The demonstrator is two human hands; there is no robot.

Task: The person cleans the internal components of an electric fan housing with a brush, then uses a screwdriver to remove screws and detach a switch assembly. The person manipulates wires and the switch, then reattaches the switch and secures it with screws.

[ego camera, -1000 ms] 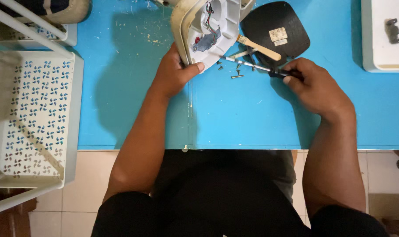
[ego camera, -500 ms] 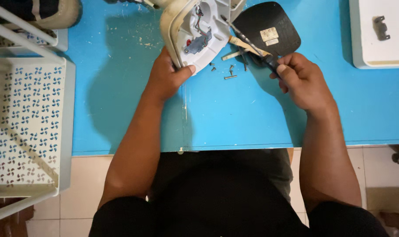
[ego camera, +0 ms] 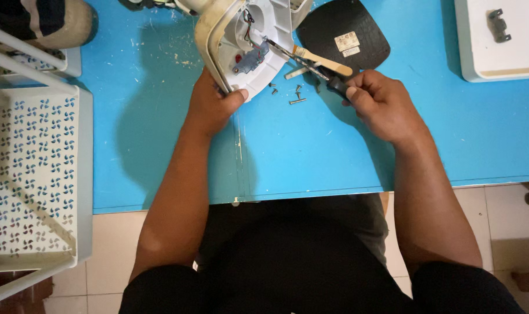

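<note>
blue desk (ego camera: 160, 145), opened appliance shell (ego camera: 241, 40) at twelve o'clock.
left hand (ego camera: 212, 107) fingers grasping shell; right hand (ego camera: 381, 104) clenched on screwdriver (ego camera: 302, 61).

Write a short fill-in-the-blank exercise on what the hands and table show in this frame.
1. The left hand grips the rim of the opened white appliance housing, which rests on a ____ table.
2. The right hand holds a ____ whose tip reaches inside the housing.
3. Loose ____ lie on the table between the two hands.
4. The black oval plate lies on the housing's ____ side.

Missing words: blue; screwdriver; screws; right
</note>
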